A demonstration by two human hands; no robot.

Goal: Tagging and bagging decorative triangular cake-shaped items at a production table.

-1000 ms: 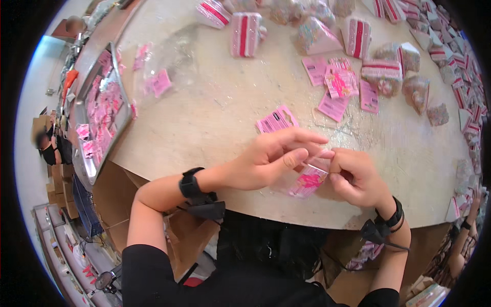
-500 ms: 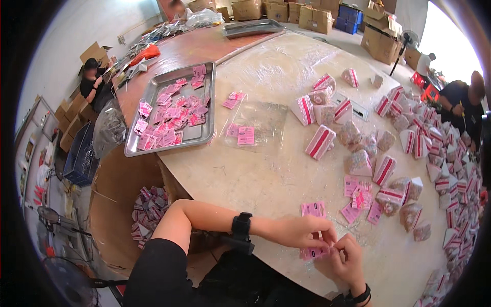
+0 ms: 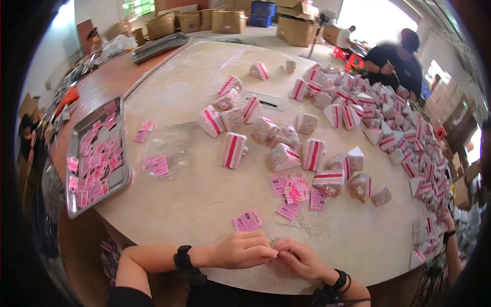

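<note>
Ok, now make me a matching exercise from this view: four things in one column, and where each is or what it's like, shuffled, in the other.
Column one:
1. Shallow silver metal tray
2. Stacked blue plastic crates
3. Bare left hand
4. Large pile of wedge-shaped pink-and-white pieces

Column two:
A. Along the right side of the pale, smooth-topped table
B. Strewn with small flat pink cards
C. Fingertips meeting those of the bare right hand
D. At the back, between brown cardboard boxes

Pairs: 1-B; 2-D; 3-C; 4-A
</note>
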